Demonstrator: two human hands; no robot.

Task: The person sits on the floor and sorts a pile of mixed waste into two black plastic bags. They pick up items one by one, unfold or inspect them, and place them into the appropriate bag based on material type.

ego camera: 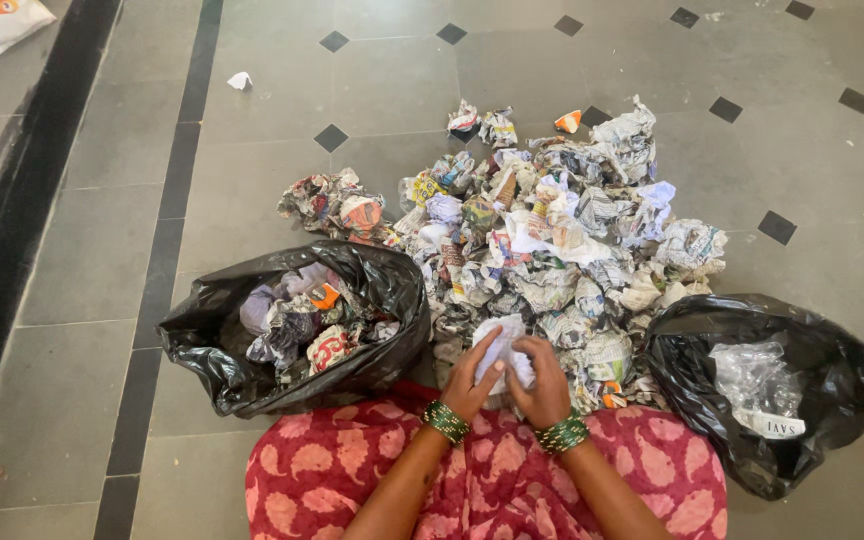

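Centrally, both hands (510, 375) closed around a crumpled white paper (501, 343), black bags (392, 290) close either side.

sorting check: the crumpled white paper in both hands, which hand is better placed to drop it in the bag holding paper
Probably the left hand: the paper-filled black bag lies on its side. The right hand also grips the white paper.

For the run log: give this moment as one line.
left hand + right hand: grip white crumpled paper ball | crumpled newspaper pile ahead | black plastic bags: left, right
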